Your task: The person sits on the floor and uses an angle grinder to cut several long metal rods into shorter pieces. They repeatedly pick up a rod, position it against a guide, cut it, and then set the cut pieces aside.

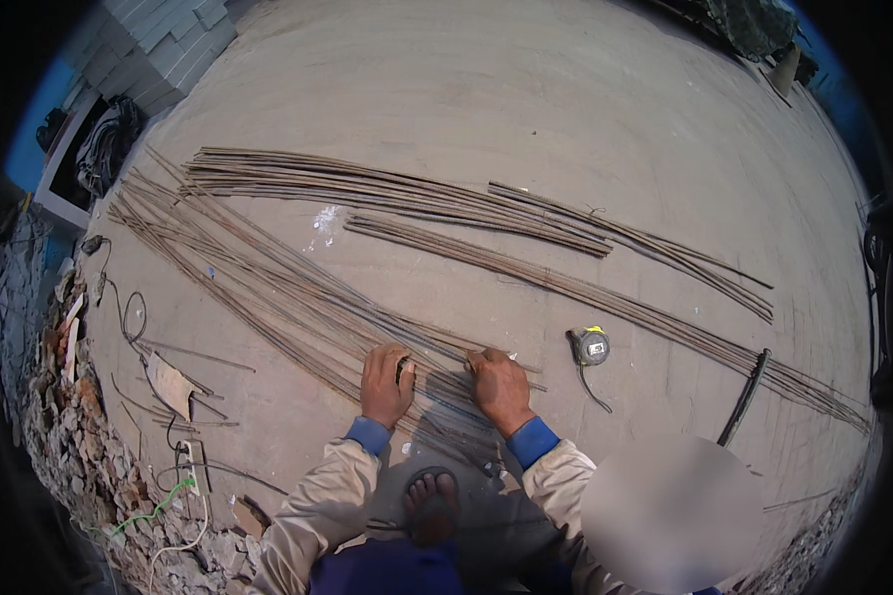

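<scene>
A loose, fanned bundle of thin rusty steel rods (230,307) runs slantwise over the ground, from the far left down to my feet. Both of my hands are over its near end. My left hand (387,387) is closed at the left side of the rods, fingers curled down; a small dark spot shows by its thumb. On the right side, my right hand (501,392) has its fingers bent around rods in the same bundle. The undersides of both hands are hidden. To the right of that hand lies a grey and yellow tape measure (592,347) with a dark strap.
More rod bundles lie beyond: one far (397,188), one longer (566,283). A dark metal bar (744,397) crosses the longer bundle's right end. Rubble (89,436), a power strip (196,468) and cables line the left. Grey blocks (159,50) are stacked far left. A blurred patch covers the lower right.
</scene>
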Demonstrator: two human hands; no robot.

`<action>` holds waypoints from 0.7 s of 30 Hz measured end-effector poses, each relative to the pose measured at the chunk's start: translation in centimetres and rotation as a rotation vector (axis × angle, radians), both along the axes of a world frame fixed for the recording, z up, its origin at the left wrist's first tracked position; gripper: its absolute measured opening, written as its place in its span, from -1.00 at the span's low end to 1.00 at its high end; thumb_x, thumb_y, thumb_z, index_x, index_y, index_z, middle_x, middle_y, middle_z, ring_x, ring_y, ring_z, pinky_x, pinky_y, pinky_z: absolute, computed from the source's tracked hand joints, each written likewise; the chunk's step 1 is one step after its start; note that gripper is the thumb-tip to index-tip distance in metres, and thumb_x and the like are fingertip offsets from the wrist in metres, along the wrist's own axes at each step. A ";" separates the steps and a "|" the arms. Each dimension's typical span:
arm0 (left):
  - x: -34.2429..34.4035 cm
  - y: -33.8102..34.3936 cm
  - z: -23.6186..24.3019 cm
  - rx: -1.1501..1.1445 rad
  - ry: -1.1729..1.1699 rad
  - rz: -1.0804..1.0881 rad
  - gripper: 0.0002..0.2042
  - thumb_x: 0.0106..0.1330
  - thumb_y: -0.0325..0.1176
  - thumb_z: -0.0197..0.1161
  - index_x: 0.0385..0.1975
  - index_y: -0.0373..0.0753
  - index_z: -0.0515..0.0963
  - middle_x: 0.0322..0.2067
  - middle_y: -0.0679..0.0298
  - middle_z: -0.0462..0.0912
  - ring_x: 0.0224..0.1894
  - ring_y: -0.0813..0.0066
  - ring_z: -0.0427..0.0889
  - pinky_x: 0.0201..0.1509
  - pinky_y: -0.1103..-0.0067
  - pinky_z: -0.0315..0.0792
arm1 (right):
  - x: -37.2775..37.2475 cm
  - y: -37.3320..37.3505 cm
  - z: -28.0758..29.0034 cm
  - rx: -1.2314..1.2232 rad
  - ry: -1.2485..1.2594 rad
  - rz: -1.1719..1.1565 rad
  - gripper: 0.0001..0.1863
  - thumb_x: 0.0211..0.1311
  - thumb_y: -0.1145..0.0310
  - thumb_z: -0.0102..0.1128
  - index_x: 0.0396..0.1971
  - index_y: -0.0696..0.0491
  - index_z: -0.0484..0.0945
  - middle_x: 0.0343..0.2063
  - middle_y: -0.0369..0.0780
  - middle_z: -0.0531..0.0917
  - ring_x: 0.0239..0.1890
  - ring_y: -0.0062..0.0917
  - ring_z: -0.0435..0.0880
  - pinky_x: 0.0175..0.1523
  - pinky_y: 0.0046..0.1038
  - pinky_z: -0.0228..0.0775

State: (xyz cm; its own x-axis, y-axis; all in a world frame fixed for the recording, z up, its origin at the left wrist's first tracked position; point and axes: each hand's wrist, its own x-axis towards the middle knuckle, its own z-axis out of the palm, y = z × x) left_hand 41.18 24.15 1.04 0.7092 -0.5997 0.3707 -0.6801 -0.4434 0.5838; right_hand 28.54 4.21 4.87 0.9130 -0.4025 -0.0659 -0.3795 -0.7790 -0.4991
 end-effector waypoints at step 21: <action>-6.9 1.7 0.1 -0.306 0.939 0.795 -0.01 0.31 -0.21 0.43 0.53 -0.62 -0.06 0.38 -0.23 0.40 0.43 0.02 0.43 0.51 0.36 0.29 | 4.0 4.1 -1.1 -0.117 0.186 0.113 0.07 0.27 -0.25 0.46 0.51 0.25 0.30 0.34 0.05 0.49 0.42 -0.07 0.45 0.50 0.03 0.29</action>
State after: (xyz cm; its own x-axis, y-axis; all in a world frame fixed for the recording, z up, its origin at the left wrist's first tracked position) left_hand 34.31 25.87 1.13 0.8973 0.1322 -0.4212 0.4412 -0.2996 0.8459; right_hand 32.57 8.27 3.77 0.9291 -0.3137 -0.1960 -0.3639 -0.8700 -0.3326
